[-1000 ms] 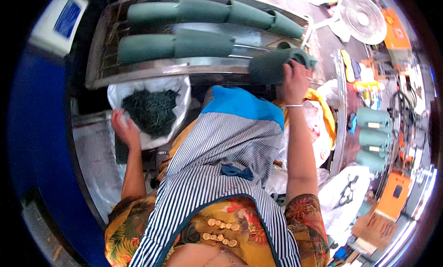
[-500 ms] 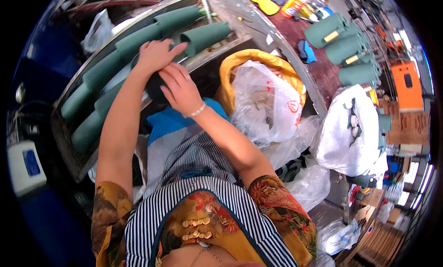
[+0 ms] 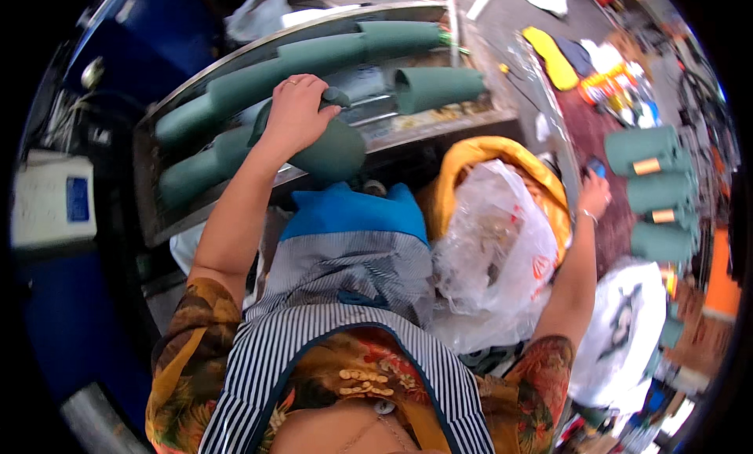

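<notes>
Green rolls (image 3: 235, 85): head view, several already laid in the metal tray (image 3: 149, 211). Our left hand (image 3: 294, 113) is clamped on one roll (image 3: 333, 152) at the tray's front edge, not yet seated. Right hand (image 3: 594, 195) off right near stacked rolls (image 3: 643, 148); grip unclear.

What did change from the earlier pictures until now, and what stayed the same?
The right hand left the green roll and swung out to the right, toward the stacked green rolls; whether it holds anything cannot be told. The left hand, earlier down by the bag of dark pieces, now rests alone on that roll at the metal tray. The other rolls in the tray stayed in place.
</notes>
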A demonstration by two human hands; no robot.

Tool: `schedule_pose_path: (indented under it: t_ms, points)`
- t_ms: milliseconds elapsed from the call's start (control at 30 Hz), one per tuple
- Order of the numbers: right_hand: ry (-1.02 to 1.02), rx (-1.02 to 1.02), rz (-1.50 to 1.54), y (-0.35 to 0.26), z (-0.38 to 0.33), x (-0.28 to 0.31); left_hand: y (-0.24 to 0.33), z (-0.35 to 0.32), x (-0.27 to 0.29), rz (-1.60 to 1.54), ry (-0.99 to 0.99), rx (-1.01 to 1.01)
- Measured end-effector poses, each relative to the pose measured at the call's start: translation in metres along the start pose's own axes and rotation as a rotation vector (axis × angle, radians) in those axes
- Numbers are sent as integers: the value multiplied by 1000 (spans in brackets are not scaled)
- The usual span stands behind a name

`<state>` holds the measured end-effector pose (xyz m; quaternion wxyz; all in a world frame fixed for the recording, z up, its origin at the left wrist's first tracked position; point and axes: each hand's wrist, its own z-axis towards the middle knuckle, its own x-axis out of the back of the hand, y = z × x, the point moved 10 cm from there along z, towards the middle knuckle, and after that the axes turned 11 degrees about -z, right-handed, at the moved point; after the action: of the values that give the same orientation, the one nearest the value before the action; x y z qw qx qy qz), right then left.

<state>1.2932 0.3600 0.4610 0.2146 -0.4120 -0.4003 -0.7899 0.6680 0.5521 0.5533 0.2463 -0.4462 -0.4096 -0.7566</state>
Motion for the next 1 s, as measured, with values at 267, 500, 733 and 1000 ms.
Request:
schedule_pose_path:
  t_ms: [267, 500, 733, 1000]
  points:
    - [-11, -202, 1563, -197, -84, 180, -31, -108, 61, -179, 183, -8]
    - [227, 625, 1616, -410, -239, 428, -23, -178, 42, -141, 318, -21]
    - [340, 689, 1224, -444, -226, 393, -41, -211, 48, -410, 463, -67]
    - [277, 711, 1258, -436, -296, 447, -104, -228, 37, -858, 631, 481]
